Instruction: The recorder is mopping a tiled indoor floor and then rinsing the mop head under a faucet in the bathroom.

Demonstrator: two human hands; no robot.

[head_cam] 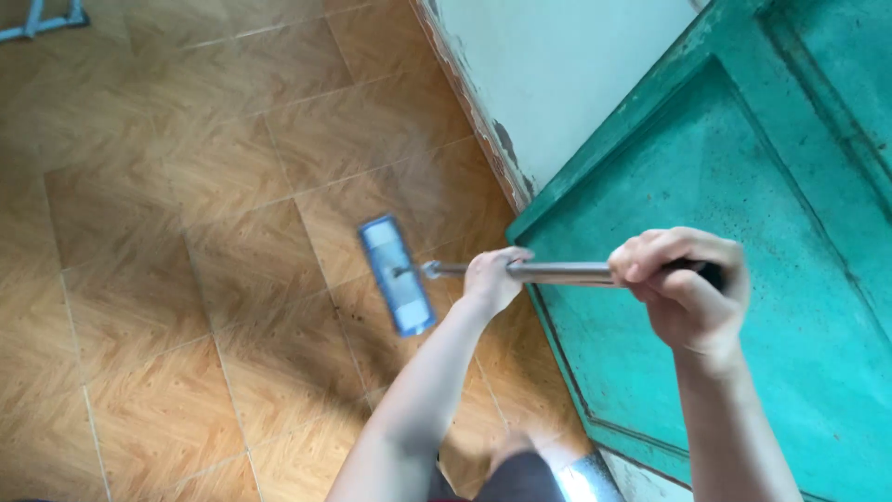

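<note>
A flat mop with a blue rectangular head [397, 274] rests on the brown tiled floor [186, 279]. Its metal pole [557, 272] runs to the right, towards me. My left hand [492, 277] grips the pole low down, close to the mop head. Higher up the pole, my right hand [686, 286] is closed around the dark upper end. Both forearms reach in from the bottom of the view.
A green panelled door [743, 232] stands open on the right, close behind the pole. A white wall with a peeling lower edge [548, 84] lies beyond it. A pale blue metal frame [42, 19] shows at the top left corner.
</note>
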